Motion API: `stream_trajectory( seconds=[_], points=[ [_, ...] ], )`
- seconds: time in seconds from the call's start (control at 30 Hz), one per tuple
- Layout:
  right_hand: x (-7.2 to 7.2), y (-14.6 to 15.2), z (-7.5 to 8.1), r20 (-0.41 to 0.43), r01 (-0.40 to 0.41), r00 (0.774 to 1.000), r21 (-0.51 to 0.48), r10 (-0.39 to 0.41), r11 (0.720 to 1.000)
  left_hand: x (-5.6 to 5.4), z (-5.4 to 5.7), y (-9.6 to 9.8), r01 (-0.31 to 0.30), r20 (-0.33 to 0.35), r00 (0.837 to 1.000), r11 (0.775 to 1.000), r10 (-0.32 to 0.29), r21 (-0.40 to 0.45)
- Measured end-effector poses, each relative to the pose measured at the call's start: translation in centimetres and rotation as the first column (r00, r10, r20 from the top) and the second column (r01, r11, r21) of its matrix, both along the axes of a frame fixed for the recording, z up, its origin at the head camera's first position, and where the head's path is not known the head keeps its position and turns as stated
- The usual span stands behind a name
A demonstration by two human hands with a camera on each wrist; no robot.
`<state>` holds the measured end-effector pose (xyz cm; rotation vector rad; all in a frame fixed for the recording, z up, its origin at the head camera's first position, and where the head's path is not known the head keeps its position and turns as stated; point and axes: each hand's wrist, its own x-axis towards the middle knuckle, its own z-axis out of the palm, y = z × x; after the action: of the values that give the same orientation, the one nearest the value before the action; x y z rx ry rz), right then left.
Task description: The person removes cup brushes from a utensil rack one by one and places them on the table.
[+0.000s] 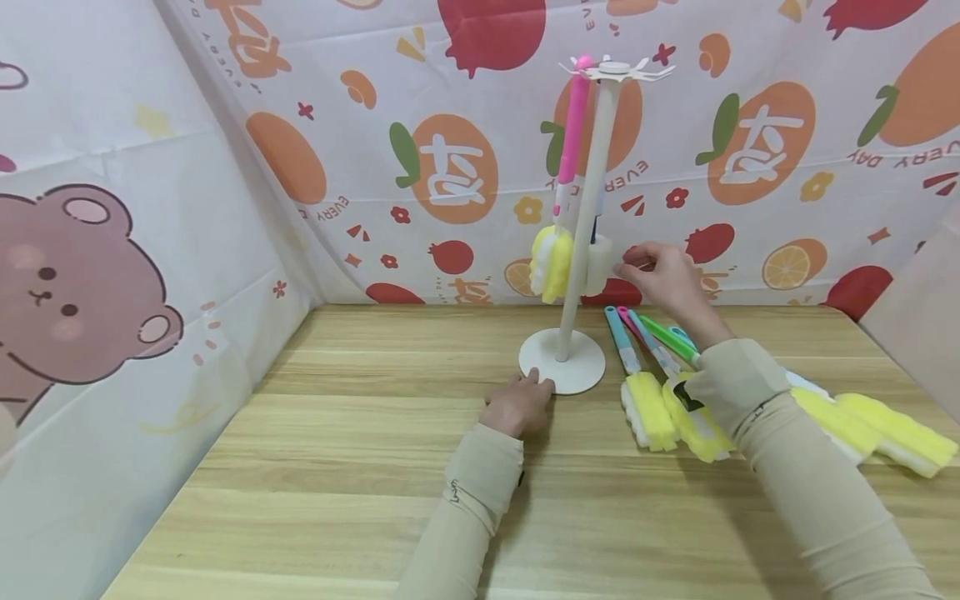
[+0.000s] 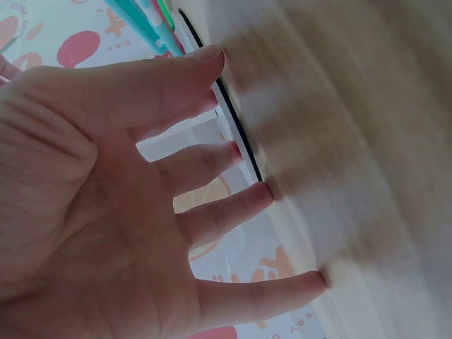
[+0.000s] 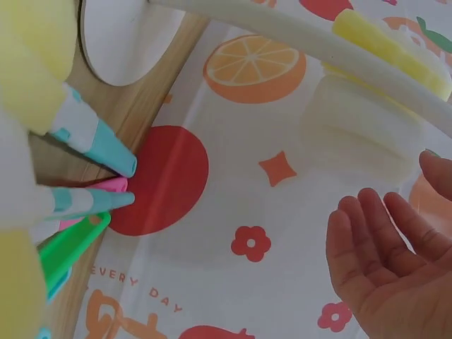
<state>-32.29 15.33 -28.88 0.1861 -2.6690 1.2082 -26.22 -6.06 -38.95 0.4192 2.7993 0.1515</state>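
Note:
A white stand with a ring of hooks on top rises from a round base. From it hang a pink-handled sponge brush with a yellow and white head, and a brush with a white sponge head, partly behind the pole. My left hand rests its spread fingertips at the base's near edge, as the left wrist view also shows. Beside the white sponge head is my right hand. In the right wrist view its fingers are loosely bent and hold nothing, with a gap before the white sponge.
Several sponge brushes with yellow and white heads lie on the right of the wooden table, partly under my right forearm. Their handles are blue, pink and green. A fruit-printed cloth hangs behind, and a bear-printed cloth at the left.

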Motion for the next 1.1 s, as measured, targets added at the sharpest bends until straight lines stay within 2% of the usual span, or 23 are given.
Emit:
stream_trajectory(
  seconds=[0.7,1.1],
  points=[
    [-0.49,-0.44,-0.53,0.037,-0.084,0.995,-0.142,0.090,0.986,-0.15,-0.15,-0.04,0.002,0.001,1.000,1.000,-0.002,-0.002],
    [-1.02,-1.02,-0.91,0.075,-0.074,0.993,-0.210,0.091,0.975,-0.02,-0.07,-0.12,0.007,-0.004,1.000,1.000,-0.007,0.013]
  ],
)
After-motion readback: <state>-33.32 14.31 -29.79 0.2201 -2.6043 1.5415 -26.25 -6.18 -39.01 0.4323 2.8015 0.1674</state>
